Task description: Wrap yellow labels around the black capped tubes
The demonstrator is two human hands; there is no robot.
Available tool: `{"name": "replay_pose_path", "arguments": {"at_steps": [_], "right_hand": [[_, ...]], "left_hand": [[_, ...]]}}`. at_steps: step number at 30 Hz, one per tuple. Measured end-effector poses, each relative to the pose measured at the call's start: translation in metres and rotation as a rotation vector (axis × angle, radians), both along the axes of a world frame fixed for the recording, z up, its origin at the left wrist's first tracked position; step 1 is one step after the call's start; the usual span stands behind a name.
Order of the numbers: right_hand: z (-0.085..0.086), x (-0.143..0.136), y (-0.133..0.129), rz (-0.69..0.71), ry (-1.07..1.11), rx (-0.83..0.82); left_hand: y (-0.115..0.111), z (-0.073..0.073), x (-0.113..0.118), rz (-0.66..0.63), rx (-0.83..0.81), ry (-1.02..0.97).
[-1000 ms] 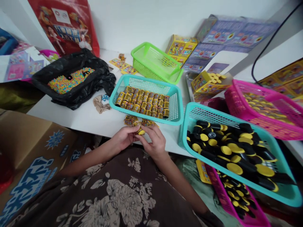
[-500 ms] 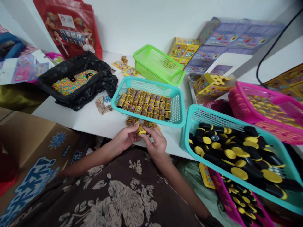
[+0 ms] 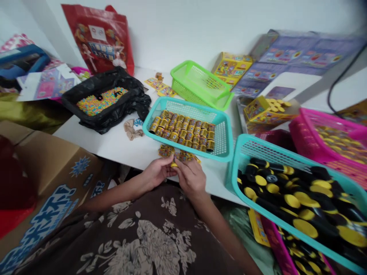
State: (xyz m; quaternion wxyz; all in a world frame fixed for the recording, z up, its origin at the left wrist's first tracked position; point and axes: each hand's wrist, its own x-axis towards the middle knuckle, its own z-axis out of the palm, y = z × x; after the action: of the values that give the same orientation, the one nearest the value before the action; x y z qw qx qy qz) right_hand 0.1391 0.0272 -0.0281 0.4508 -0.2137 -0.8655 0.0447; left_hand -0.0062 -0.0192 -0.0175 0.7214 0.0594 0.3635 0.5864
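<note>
Close to the table's front edge, my left hand and my right hand meet around one small yellow-lidded canister. The left thumb and fingers pinch its left side. My right fingers lie over it and cover most of its body. Just beyond my fingertips, several yellow printed labels rest on the table. Behind them stands a turquoise basket, with rows of small label-wrapped canisters lying on their sides.
Yellow-capped black canisters fill another turquoise basket on the right. A black-lined tub of coloured beads stands left. Farther back are a green basket, a pink basket and a red bag. A cardboard box sits lower left.
The view has shifted, so the whole scene sits further right and lower. My right fingers have folded over the canister, which showed more before. Both hands stay together at the same place.
</note>
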Motion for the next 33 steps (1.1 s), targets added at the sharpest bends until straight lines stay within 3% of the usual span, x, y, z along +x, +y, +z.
{"name": "replay_pose_path", "arguments": {"at_steps": [9, 18, 26, 33], "right_hand": [[-0.007, -0.005, 0.003, -0.029, 0.094, 0.03], [-0.001, -0.004, 0.002, 0.026, 0.13, 0.058], [-0.002, -0.004, 0.001, -0.018, 0.19, -0.278], [-0.004, -0.005, -0.001, -0.017, 0.171, -0.316]], "left_hand": [[0.0, 0.008, 0.001, -0.011, -0.016, -0.009], [-0.008, 0.009, 0.005, 0.001, 0.039, 0.067], [-0.003, 0.012, -0.007, -0.031, 0.086, 0.063], [0.002, 0.009, -0.006, -0.005, 0.02, 0.075]]}}
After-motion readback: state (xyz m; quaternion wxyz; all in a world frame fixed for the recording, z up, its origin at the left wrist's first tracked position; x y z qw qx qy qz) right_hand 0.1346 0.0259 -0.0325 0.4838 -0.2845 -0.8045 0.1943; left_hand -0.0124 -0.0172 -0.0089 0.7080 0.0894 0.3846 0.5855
